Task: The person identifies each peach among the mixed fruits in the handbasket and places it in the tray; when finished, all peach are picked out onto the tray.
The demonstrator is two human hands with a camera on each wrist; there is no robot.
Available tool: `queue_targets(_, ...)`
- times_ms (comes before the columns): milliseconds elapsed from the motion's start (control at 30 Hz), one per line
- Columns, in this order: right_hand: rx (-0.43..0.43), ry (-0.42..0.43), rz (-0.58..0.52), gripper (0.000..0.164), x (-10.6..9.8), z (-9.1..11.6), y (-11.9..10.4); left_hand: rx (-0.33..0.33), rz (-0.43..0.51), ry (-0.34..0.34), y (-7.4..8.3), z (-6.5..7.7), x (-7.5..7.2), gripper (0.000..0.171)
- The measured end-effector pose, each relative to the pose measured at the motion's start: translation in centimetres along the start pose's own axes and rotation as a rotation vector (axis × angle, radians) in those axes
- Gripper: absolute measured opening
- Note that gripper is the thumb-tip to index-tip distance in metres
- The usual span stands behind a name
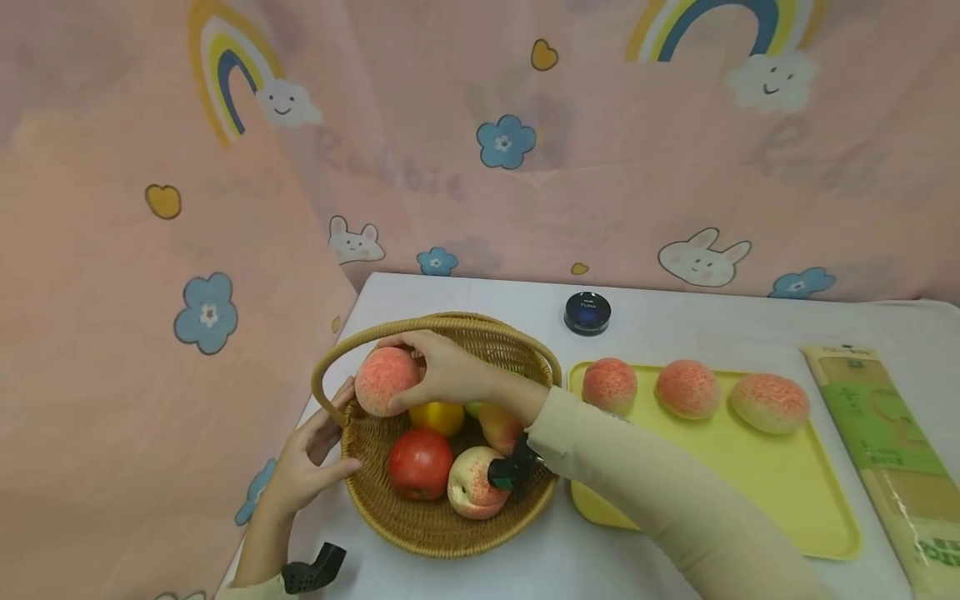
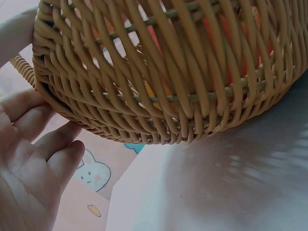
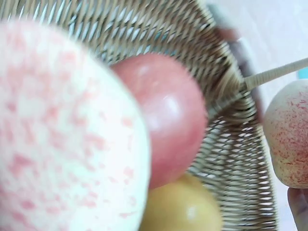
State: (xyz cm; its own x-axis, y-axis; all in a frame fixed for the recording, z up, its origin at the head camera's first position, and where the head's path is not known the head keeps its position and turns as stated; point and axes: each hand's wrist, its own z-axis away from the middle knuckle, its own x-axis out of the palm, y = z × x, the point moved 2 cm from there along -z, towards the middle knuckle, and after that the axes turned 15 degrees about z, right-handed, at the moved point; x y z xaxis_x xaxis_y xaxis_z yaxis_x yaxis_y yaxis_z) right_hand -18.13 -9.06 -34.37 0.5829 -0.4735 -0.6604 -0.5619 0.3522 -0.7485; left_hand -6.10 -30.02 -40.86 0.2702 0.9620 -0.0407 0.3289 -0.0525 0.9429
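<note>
A wicker basket with a tall arched handle holds a red apple, a pale pink peach, a yellow fruit and other fruit partly hidden by the right arm. My right hand grips a pink peach above the basket's left side, near the handle. That peach shows at the edge of the right wrist view. At the left rim, my left hand holds the basket, its thumb at the rim and its fingers against the outer weave.
Right of the basket, a yellow tray bears three peaches along its far side. A dark tuna can stands behind the tray. A flat green-and-tan package lies at the far right. A patterned cloth hangs behind the table.
</note>
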Motion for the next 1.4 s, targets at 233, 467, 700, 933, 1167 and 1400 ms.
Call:
queue_targets(233, -0.084, 0.032, -0.017, 0.069, -1.2, 2.9, -1.6, 0.015, 0.004, -0.002, -0.1, 0.1, 0.0, 0.087)
queue_targets(467, -0.128, 0.063, 0.014, 0.071, -2.0, 7.1, -2.7, 0.025, -0.013, 0.003, -0.1, 0.0, 0.0, 0.088)
queue_targets(700, -0.193, 0.196, -0.001, 0.072, -2.9, 11.2, -2.4, 0.024, -0.015, 0.001, 0.0, -0.1, 0.0, 0.087)
queue_targets(933, -0.260, 0.295, -0.100, 0.078, -3.7, 16.2, -0.5, 0.033, -0.014, -0.005, 0.1, -0.2, 0.0, 0.087)
queue_targets(1167, -0.256, 0.397, -0.126, 0.080, -4.0, 20.6, 2.2, 0.025, -0.024, -0.001, 0.0, 0.0, 0.0, 0.088)
queue_targets(1400, -0.081, 0.419, -0.088, 0.077, -3.1, 24.0, 6.2, 0.035, -0.016, -0.010, 0.0, 0.1, 0.0, 0.088)
